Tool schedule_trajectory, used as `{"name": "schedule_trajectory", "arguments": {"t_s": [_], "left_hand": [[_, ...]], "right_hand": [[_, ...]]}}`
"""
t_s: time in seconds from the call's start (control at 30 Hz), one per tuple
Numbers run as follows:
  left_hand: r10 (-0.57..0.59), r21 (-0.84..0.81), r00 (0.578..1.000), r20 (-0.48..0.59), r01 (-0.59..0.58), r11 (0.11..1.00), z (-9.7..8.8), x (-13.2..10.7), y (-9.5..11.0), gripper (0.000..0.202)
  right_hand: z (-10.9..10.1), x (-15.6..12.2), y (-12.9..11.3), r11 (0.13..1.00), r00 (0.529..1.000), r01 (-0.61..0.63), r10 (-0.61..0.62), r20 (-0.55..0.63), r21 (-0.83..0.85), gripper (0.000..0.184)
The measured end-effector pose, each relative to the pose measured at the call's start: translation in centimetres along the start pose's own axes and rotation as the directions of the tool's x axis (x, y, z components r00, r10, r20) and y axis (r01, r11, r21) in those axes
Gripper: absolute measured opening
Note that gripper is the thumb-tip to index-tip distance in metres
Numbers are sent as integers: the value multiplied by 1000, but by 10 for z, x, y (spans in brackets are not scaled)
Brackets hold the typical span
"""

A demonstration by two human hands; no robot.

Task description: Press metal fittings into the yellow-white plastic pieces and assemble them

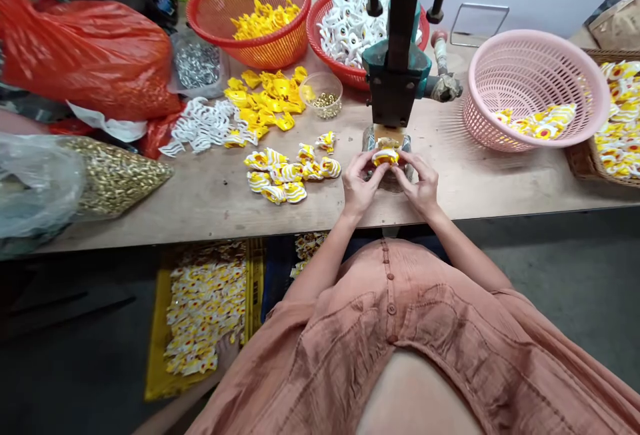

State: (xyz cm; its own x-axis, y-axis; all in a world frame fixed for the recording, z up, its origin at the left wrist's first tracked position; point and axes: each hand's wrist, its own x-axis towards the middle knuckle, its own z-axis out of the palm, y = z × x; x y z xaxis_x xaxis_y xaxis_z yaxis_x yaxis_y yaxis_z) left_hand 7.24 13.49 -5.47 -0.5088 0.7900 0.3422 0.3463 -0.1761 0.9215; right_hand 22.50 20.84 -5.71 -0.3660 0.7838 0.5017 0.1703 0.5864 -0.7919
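My left hand (pixel 359 185) and my right hand (pixel 419 185) both pinch a small white and yellow plastic piece (pixel 385 155) from either side. They hold it on the base of a dark hand press (pixel 397 55) at the table's front edge, right under the press head. A loose cluster of the same white and yellow pieces (pixel 287 171) lies just left of my left hand. Further back lie piles of yellow parts (pixel 265 98) and white parts (pixel 200 127).
At the back stand an orange basket of yellow parts (pixel 250 11), a red basket of white parts (pixel 345 25) and a small clear cup of brass bits (pixel 325 95). A pink basket (pixel 535 88) and a wicker tray (pixel 617 118) hold pieces on the right. Bags (pixel 85 55) crowd the left.
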Motion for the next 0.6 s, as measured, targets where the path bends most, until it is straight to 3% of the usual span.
{"name": "schedule_trajectory", "arguments": {"t_s": [0.13,0.27,0.5,0.6], "left_hand": [[62,73,996,-58,-57,996,5,21,-10,39],[69,71,991,-117,-61,996,13,32,-21,35],[70,-85,990,-126,-82,993,24,16,-25,36],[19,-72,981,-194,-34,997,31,19,-30,35]], "right_hand": [[12,14,21,996,994,33,-41,-98,-83,30],[23,20,31,990,993,19,-35,-109,-141,26],[19,2,23,999,989,-16,10,-150,-34,30],[25,3,28,997,983,-70,65,-169,-20,29]]}}
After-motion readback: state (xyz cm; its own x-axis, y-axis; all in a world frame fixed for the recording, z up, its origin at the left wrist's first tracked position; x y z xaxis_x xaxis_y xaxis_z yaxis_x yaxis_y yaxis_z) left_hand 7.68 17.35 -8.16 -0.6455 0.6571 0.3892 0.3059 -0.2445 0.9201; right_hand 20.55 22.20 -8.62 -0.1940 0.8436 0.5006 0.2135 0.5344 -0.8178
